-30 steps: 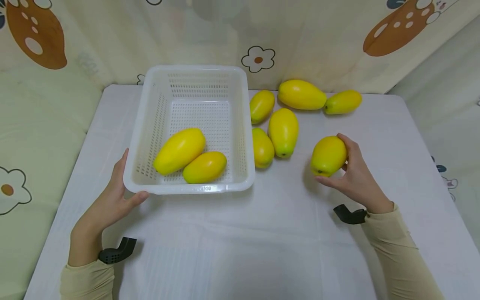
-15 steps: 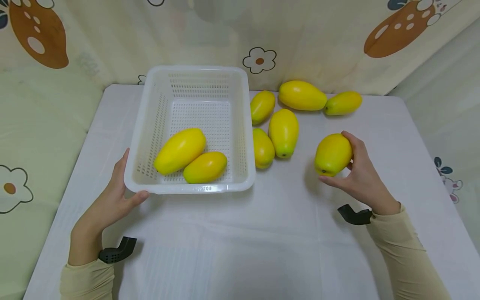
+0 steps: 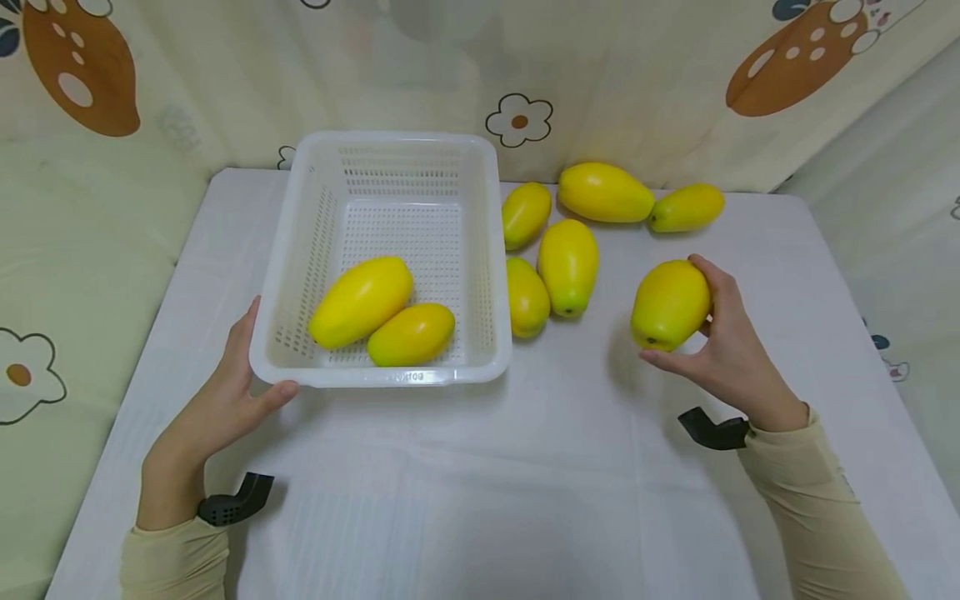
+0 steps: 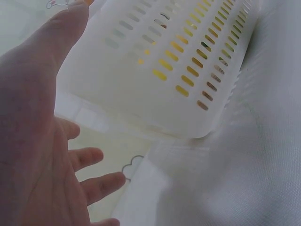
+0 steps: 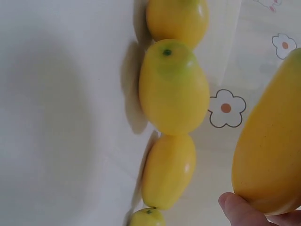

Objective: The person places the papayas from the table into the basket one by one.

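Observation:
My right hand grips a yellow papaya between thumb and fingers, raised above the table with its shadow below to the left. In the right wrist view that papaya fills the right edge, with a thumb tip under its end. My left hand rests at the near left corner of a white slotted plastic basket, thumb at its front and fingers along its left side. The left wrist view shows these fingers spread and nearly straight. Two papayas lie inside the basket.
Several more papayas lie on the white-clothed table between the basket and the right hand and along the back edge. A patterned curtain hangs behind the table. Each wrist carries a black camera mount.
My right hand has lifted the papaya a little and moved it slightly right and away from me. The left hand and basket have stayed in place.

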Action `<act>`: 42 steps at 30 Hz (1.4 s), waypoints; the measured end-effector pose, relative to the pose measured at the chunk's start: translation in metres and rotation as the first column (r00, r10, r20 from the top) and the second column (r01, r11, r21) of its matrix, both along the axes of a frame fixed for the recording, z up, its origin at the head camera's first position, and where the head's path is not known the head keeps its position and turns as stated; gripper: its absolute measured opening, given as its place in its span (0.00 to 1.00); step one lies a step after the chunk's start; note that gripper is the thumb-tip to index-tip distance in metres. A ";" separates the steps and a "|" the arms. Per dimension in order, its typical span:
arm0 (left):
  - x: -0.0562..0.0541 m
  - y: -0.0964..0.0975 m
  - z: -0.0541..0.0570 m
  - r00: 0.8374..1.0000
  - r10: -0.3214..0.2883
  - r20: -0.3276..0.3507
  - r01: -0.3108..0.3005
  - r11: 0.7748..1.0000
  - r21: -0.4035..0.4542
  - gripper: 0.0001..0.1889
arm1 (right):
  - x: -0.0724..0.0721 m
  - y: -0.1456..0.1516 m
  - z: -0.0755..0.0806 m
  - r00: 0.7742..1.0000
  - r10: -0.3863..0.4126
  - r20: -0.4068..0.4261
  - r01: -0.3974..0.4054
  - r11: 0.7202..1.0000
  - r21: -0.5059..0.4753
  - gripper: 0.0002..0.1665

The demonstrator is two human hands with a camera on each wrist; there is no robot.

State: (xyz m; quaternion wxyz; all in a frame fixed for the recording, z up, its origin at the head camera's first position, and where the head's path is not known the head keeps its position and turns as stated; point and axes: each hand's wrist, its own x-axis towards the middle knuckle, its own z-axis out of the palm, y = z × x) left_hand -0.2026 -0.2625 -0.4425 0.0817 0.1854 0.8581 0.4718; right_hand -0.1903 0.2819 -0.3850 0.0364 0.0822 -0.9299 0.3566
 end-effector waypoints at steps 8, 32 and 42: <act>0.000 0.000 0.001 1.000 0.000 -0.015 0.000 1.000 -0.013 0.59 | -0.002 -0.003 0.006 1.000 0.017 -0.023 -0.016 1.000 0.010 0.74; 0.000 -0.001 0.002 1.000 0.013 -0.002 -0.013 0.999 -0.036 0.58 | -0.010 -0.032 0.023 0.981 0.149 -0.125 -0.141 0.988 0.068 0.78; 0.000 0.000 0.004 1.000 0.015 0.017 -0.014 0.999 -0.034 0.58 | -0.016 -0.043 0.029 0.963 0.216 -0.164 -0.203 0.975 0.090 0.77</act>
